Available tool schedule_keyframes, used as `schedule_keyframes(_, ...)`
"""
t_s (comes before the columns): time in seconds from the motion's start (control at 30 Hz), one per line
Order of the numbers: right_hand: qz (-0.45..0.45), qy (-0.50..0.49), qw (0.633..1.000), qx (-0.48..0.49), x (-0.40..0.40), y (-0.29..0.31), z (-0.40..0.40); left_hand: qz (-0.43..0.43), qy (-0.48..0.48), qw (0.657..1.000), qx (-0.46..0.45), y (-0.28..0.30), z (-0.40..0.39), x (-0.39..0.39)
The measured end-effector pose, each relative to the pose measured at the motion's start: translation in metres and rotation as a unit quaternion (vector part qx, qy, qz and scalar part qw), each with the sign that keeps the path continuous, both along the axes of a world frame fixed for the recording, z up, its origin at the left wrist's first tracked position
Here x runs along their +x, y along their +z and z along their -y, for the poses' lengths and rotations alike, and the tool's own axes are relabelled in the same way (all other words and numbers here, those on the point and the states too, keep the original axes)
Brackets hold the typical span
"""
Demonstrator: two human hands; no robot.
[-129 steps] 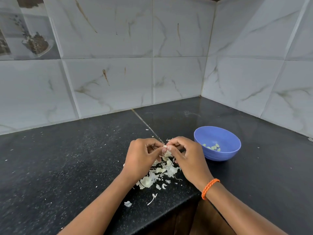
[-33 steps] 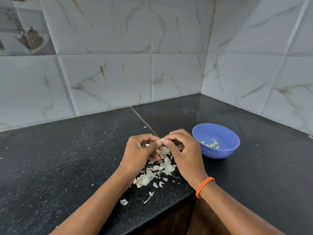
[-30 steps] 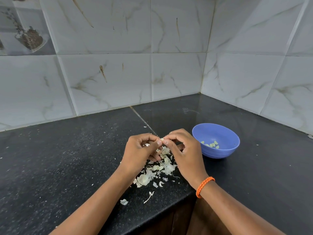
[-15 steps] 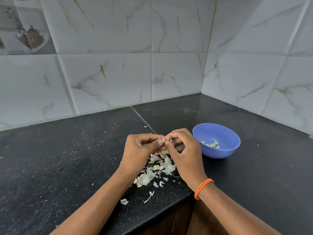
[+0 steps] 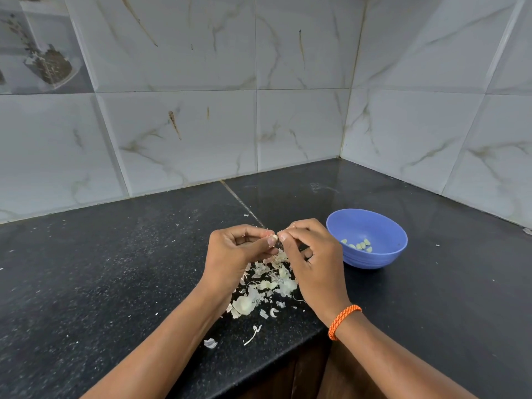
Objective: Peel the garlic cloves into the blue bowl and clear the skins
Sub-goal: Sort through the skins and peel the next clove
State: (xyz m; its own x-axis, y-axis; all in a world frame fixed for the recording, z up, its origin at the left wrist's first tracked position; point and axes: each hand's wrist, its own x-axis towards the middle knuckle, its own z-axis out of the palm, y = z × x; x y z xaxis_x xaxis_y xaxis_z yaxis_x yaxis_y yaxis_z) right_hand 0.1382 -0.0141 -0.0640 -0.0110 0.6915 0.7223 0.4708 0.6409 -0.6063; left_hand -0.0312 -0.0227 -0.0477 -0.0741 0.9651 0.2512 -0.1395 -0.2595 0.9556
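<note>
a home kitchen corner: a black speckled stone counter (image 5: 86, 269) meets glossy white marble-look wall tiles (image 5: 178, 133), one decorative tile printed with a spoon of spices (image 5: 49, 64), and dark wooden cabinet fronts (image 5: 302, 375) sit below the counter's edge.

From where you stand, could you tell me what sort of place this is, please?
Most likely a home kitchen corner: a speckled black stone countertop meets white marble-patterned wall tiles, and a small blue plastic bowl holds peeled garlic cloves beside a pile of papery garlic skins.
</note>
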Motion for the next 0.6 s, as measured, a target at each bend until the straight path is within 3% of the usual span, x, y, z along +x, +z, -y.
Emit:
schedule_keyframes(0.23, -0.064, 0.016, 0.995, -0.069, 0.0032, 0.0033, -0.0062, -0.002, -0.003, 1.0, 0.003, 0.0006, 0.0007, -0.0013)
schedule_keyframes(0.43, -0.101, 0.13, 0.979, -0.12, 0.0029, 0.0015, -0.0011, -0.003, -0.003, 1.0, 0.005, 0.0008, 0.0024, -0.0012)
schedule_keyframes(0.6, -0.101, 0.106, 0.983, -0.114, 0.0019, -0.0017, -0.0021, -0.014, 0.0, 1.0, 0.003, 0.0013, 0.0039, 0.0011)
